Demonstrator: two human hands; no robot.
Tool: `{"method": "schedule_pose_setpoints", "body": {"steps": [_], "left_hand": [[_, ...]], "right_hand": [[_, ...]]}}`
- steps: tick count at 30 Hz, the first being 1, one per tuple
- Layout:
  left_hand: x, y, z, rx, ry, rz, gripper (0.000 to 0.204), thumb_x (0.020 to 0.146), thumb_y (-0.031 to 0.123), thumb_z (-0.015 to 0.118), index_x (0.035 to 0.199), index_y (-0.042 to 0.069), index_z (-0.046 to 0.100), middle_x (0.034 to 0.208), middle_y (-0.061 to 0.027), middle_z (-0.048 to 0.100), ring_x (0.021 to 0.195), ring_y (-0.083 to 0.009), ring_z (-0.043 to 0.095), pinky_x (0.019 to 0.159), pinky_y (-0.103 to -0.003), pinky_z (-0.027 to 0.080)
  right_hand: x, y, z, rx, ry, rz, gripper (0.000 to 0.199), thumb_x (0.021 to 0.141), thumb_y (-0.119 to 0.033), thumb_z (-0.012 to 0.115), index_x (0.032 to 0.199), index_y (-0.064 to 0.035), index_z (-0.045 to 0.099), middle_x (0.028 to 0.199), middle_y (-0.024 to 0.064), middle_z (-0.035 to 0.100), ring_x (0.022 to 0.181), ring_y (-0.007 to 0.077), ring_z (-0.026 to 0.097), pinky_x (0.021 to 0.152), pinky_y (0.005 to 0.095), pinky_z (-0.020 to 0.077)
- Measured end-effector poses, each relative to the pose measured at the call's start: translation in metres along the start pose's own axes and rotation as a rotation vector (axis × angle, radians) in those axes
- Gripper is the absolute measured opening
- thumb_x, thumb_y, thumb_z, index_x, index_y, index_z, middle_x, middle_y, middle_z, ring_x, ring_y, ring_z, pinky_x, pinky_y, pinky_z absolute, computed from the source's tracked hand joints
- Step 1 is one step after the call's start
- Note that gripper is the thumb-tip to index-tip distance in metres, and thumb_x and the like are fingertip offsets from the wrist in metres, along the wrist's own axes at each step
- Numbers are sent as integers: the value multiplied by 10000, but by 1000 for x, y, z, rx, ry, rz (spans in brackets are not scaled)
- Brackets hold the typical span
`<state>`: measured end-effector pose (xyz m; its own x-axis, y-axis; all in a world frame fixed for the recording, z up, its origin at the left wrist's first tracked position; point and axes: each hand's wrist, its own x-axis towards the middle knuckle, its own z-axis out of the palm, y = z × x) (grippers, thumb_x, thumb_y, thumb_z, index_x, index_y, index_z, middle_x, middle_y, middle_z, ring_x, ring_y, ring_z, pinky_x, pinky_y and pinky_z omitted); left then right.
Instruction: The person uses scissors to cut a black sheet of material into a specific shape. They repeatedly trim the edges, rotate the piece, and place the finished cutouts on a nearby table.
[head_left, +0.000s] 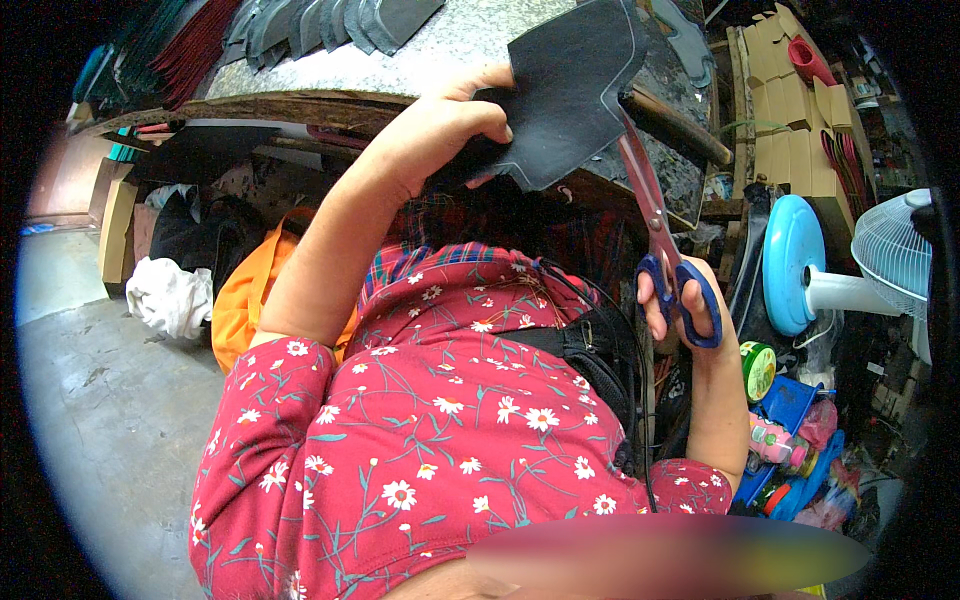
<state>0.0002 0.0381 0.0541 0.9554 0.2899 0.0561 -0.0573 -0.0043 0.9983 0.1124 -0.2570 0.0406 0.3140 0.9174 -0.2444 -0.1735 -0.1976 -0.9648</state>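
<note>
My left hand (462, 122) grips a black leather-like sheet (575, 85) by its near left edge, thumb on top and the other fingers partly hidden. A pale line runs along the sheet's right side. In my right hand (696, 304) is a pair of scissors (656, 222) with blue handles, my fingers through the loops. The blades point up toward the sheet's lower right edge; whether they touch it I cannot tell. Just right of the blades lies a dark wooden rod (680, 125).
Several cut dark pieces (325, 25) lie on the speckled worktable (425, 62), beside red and green strands at far left. An orange bag (250, 295) and white cloth (170, 298) sit below. Right are cardboard boxes (785, 105), a fan (892, 245) with blue base, and clutter.
</note>
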Motion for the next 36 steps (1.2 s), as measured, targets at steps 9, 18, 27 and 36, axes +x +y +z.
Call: {"method": "schedule_pose_setpoints", "body": {"steps": [9,18,27,36], "left_hand": [[-9,0,31,-199,56,-133,510,732,24,546,1241,40,516,860,-55,613,629,-122,594,563,-245,507],[-8,1,31,-163,67,-177,545,748,57,562,1286,8,493,1056,-84,617,847,-146,615,737,-258,510],[-1,7,-2,97,-178,-88,453,797,193,586,1212,11,566,1120,-55,602,1017,-133,552,924,-250,402],[7,1,-28,-193,-261,-176,486,897,441,475,1103,16,593,960,-62,632,804,-157,607,730,-284,492]], "right_hand": [[-2,11,23,166,181,-18,664,798,-674,536,831,-11,545,519,19,497,412,86,467,413,200,360],[2,14,4,86,324,36,603,849,-615,530,844,-13,557,536,13,512,444,82,481,439,199,361],[-12,-4,-15,-159,96,11,603,785,-606,629,892,-18,555,597,25,557,526,78,531,503,191,385],[-12,-13,-4,-79,68,45,539,807,-543,647,831,-10,566,572,24,548,444,88,517,424,199,365]]}}
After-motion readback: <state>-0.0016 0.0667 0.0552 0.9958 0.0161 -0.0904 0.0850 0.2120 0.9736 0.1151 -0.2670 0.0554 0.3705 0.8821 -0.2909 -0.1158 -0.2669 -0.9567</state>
